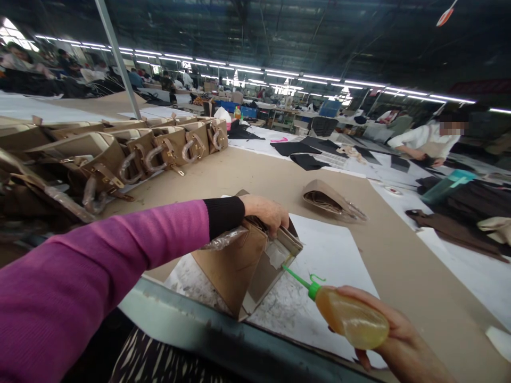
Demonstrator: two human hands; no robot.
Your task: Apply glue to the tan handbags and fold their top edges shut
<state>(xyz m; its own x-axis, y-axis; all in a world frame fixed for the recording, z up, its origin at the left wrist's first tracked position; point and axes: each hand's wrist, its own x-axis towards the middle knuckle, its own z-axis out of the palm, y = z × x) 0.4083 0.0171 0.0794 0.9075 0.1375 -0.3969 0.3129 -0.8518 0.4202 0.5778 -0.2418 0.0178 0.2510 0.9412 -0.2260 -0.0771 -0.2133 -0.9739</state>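
Observation:
A tan handbag (229,263) lies tilted on white paper (329,244) at the table's front edge, its lining partly showing. Over its upper edge reaches my left hand (265,211), fingers bent around the panel and partly hidden inside. My right hand (399,330) is wrapped round a clear squeeze bottle (351,317) of amber liquid, perhaps glue. The bottle's thin green nozzle points left, with its tip at the bag's inner edge beside a pale flap (275,254). A plastic-wrapped handle (224,239) hangs beneath my left wrist.
Several tan handbags (167,146) with wrapped handles stand in rows at left. A folded tan piece (329,199) lies beyond the paper. Black pieces (295,148) lie farther back. A co-worker (429,141) stands at right, near a teal object (449,186). A metal post (120,61) rises at left.

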